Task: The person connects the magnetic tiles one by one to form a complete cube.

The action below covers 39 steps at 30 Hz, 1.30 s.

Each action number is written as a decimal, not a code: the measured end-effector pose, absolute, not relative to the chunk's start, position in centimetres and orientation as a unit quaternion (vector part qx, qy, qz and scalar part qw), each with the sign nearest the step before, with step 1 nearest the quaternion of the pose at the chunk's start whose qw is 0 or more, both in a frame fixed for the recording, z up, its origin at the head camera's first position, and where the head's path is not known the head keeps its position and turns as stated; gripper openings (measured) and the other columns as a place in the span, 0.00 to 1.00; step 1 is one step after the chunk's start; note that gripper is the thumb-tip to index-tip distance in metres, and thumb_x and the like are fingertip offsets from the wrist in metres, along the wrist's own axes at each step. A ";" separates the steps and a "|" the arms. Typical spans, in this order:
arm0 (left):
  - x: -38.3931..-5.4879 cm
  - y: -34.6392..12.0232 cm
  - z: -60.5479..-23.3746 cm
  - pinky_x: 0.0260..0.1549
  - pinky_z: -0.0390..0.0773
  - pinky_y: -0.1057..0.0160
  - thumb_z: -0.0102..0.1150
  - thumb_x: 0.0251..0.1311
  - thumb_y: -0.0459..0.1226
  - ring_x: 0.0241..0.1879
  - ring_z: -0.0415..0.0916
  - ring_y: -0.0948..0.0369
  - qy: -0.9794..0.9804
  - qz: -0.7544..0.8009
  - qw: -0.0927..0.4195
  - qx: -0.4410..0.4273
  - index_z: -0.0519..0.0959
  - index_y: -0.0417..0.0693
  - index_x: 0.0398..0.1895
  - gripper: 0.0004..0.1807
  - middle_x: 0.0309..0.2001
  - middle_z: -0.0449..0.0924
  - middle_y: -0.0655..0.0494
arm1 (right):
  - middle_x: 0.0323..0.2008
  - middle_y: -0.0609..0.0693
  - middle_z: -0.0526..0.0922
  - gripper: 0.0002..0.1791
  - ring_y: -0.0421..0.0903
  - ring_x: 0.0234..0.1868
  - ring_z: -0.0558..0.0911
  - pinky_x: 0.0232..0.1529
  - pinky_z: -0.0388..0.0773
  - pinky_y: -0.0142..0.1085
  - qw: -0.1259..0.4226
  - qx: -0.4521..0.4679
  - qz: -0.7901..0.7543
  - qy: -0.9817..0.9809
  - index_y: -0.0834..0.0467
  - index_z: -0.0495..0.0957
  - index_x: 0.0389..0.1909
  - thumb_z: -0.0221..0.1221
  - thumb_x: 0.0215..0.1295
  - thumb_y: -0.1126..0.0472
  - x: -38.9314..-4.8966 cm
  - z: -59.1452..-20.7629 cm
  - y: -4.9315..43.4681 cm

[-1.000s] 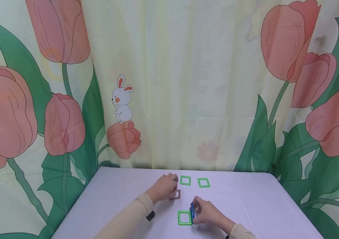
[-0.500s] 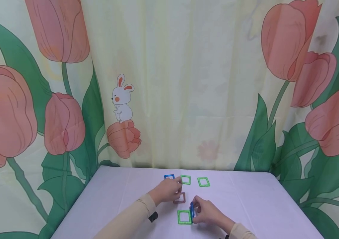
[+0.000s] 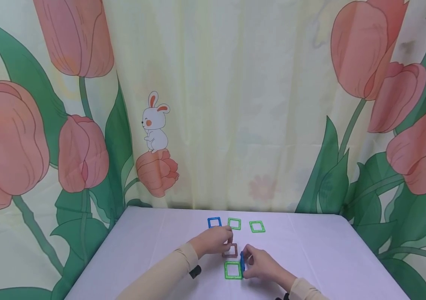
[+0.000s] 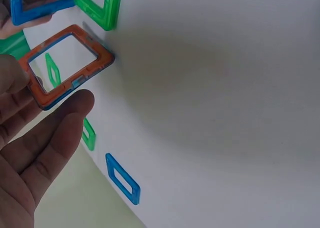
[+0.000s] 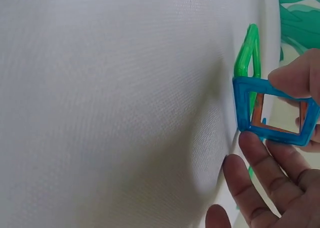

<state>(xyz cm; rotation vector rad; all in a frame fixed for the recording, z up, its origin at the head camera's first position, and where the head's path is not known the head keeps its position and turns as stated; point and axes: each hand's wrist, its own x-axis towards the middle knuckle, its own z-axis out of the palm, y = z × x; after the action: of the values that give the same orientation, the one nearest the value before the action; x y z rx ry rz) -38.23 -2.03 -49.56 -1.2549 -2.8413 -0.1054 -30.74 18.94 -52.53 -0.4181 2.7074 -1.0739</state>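
Observation:
In the head view my left hand (image 3: 211, 242) pinches a square orange-brown magnetic tile (image 3: 235, 251) with an open middle. The left wrist view shows that orange tile (image 4: 103, 56) raised between thumb and fingers, with a blue line along its edge. My right hand (image 3: 264, 265) grips a blue square magnetic tile (image 3: 242, 262), standing on edge along the right side of a flat green tile (image 3: 233, 278). In the right wrist view the thumb is on the upper rim of this blue tile (image 5: 242, 107), fingertips below; the green tile (image 5: 242, 65) meets its corner.
Toward the back of the white table (image 3: 310, 250) lie a blue square tile (image 3: 209, 223), a green tile (image 3: 234, 219) and a second green tile (image 3: 258, 231), all flat. A curtain (image 3: 216, 125) printed with tulips hangs behind the table.
My left hand has carried the orange tile rightward and nearer, toward the blue one. The back blue tile, first hidden by that hand, now shows. My right hand stays in place.

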 end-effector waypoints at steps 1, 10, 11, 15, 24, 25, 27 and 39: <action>-38.2 -1.9 -49.5 0.33 0.74 0.76 0.65 0.67 0.41 0.31 0.71 0.73 -0.914 -0.037 0.011 -0.404 0.84 0.56 0.37 0.02 0.42 0.80 0.66 | 0.39 0.45 0.82 0.25 0.45 0.38 0.77 0.36 0.74 0.37 0.100 -0.140 -0.363 0.916 0.55 0.76 0.45 0.74 0.45 0.64 -30.7 -52.5 19.0; -38.0 -1.2 -49.9 0.35 0.75 0.75 0.65 0.68 0.40 0.33 0.71 0.72 -0.905 -0.084 -0.025 -0.416 0.84 0.55 0.37 0.02 0.41 0.80 0.66 | 0.37 0.46 0.82 0.25 0.45 0.37 0.77 0.35 0.75 0.37 0.095 -0.147 -0.367 0.914 0.56 0.75 0.44 0.74 0.44 0.64 -30.5 -52.2 18.9; -37.9 -1.2 -49.9 0.35 0.75 0.75 0.64 0.68 0.40 0.33 0.71 0.72 -0.904 -0.094 -0.032 -0.416 0.84 0.55 0.37 0.02 0.40 0.80 0.67 | 0.38 0.45 0.82 0.25 0.45 0.37 0.77 0.36 0.75 0.37 0.095 -0.147 -0.364 0.915 0.56 0.75 0.44 0.74 0.44 0.64 -30.6 -52.3 18.9; -37.6 -1.4 -49.4 0.34 0.76 0.74 0.64 0.69 0.39 0.31 0.73 0.73 -0.898 -0.150 -0.082 -0.405 0.84 0.55 0.38 0.02 0.35 0.81 0.68 | 0.38 0.45 0.83 0.25 0.45 0.38 0.78 0.37 0.76 0.39 0.087 -0.152 -0.353 0.919 0.54 0.75 0.43 0.73 0.42 0.62 -30.7 -52.4 18.9; -37.1 -2.3 -49.9 0.37 0.79 0.72 0.59 0.74 0.39 0.34 0.80 0.74 -0.890 -0.210 -0.157 -0.373 0.80 0.55 0.45 0.03 0.40 0.87 0.65 | 0.39 0.45 0.85 0.28 0.46 0.41 0.80 0.44 0.79 0.47 0.099 -0.147 -0.354 0.918 0.55 0.76 0.49 0.74 0.45 0.62 -30.9 -52.6 19.1; -37.1 -2.3 -49.9 0.38 0.80 0.72 0.57 0.75 0.38 0.35 0.80 0.74 -0.890 -0.211 -0.162 -0.370 0.79 0.56 0.45 0.03 0.41 0.88 0.64 | 0.39 0.45 0.85 0.29 0.46 0.41 0.80 0.43 0.79 0.46 0.099 -0.148 -0.354 0.918 0.55 0.76 0.51 0.75 0.45 0.62 -30.9 -52.7 19.1; -37.1 -2.2 -50.0 0.40 0.80 0.71 0.55 0.75 0.38 0.36 0.81 0.73 -0.890 -0.214 -0.171 -0.365 0.78 0.57 0.45 0.03 0.43 0.88 0.63 | 0.39 0.45 0.85 0.32 0.46 0.40 0.79 0.42 0.78 0.45 0.101 -0.149 -0.353 0.918 0.55 0.77 0.55 0.75 0.45 0.62 -30.9 -52.7 19.2; -37.7 -3.0 -49.7 0.40 0.80 0.67 0.53 0.77 0.41 0.36 0.79 0.68 -0.890 -0.249 -0.188 -0.331 0.81 0.55 0.51 0.08 0.41 0.85 0.63 | 0.39 0.45 0.85 0.33 0.46 0.41 0.79 0.43 0.78 0.45 0.110 -0.150 -0.346 0.920 0.54 0.78 0.57 0.75 0.47 0.61 -31.2 -52.7 19.3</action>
<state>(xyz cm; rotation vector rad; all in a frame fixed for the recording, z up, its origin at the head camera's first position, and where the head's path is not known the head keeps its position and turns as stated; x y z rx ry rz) -37.72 -2.99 -49.68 -1.1872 -3.1902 -0.8931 -31.20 19.26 -52.73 -0.4418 2.7026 -1.0168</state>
